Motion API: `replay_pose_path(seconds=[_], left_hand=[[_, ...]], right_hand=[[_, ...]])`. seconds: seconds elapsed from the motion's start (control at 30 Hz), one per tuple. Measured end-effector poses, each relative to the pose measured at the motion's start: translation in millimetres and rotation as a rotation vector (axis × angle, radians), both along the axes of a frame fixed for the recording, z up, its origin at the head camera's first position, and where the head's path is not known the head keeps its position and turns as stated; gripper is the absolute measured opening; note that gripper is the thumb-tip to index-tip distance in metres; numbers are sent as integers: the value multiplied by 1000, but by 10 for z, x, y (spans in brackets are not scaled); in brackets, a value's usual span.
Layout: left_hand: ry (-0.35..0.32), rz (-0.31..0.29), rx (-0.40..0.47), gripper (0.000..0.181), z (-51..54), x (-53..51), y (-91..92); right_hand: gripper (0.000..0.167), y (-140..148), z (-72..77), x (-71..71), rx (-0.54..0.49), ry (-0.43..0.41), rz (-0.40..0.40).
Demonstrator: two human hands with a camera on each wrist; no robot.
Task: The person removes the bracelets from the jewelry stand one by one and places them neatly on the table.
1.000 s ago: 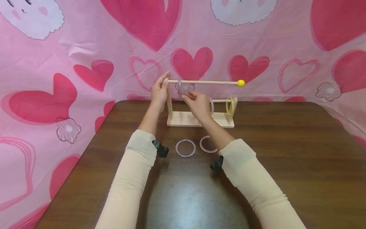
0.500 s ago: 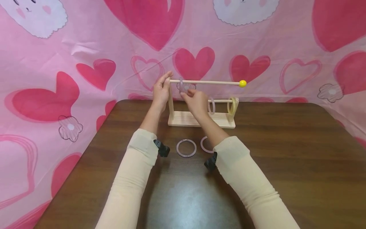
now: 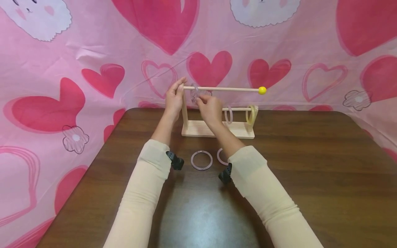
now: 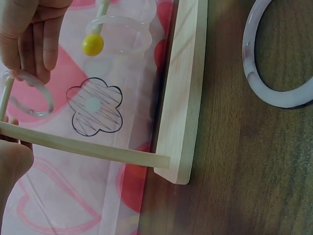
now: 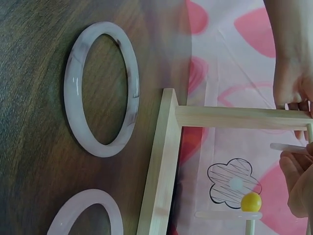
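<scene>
In the head view, my left hand (image 3: pixel 174 100) grips the top of the left post of the wooden stand (image 3: pixel 198 129), its fingers behind the post in the left wrist view. A pale translucent ring (image 4: pixel 48 100) hangs around the upper rod (image 3: pixel 229 89) near that post. My right hand (image 3: pixel 211 111) pinches this ring below the rod between thumb and fingertips; the right wrist view shows the ring (image 5: pixel 283 147) edge-on. At the rod's far right end is a yellow ball (image 3: pixel 262 90). On the lower rod hang a pinkish ring (image 3: pixel 228 115) and a yellow ring (image 3: pixel 252 115).
Two pale rings lie flat on the brown table (image 3: pixel 310 165) in front of the stand: one whole (image 3: pixel 201 169), the other (image 3: pixel 218 157) partly behind my right forearm. A pink cloth (image 3: pixel 130 41) with hearts hangs behind the table.
My right hand and forearm have moved a little to the left, uncovering more of the lower rod's pinkish ring. My left hand has stayed on the post.
</scene>
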State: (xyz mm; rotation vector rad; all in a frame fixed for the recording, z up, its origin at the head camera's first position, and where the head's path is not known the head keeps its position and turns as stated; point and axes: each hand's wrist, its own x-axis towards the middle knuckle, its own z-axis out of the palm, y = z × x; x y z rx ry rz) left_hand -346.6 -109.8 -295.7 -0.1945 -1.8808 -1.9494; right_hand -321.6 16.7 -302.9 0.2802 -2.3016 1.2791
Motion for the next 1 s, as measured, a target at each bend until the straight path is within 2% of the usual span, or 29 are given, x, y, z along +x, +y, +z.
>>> replay_pose_path(seconds=[0.4, 0.7, 0.87, 0.9, 1.0], left_hand=[[-12, -4, -30, 34, 4, 11, -15], [-27, -3, -40, 34, 3, 18, -5], [-23, 1, -36, 33, 6, 13, -6], [-27, 0, -38, 33, 35, 50, 1], [-46, -11, -43, 34, 48, 61, -6]], right_hand=[[18, 6, -26, 7, 30, 107, -26], [18, 93, -106, -12, -40, 173, -43], [19, 144, -133, -4, -84, 175, -58], [19, 153, -134, 0, -93, 174, -60], [19, 183, -142, 2, -107, 175, -68]])
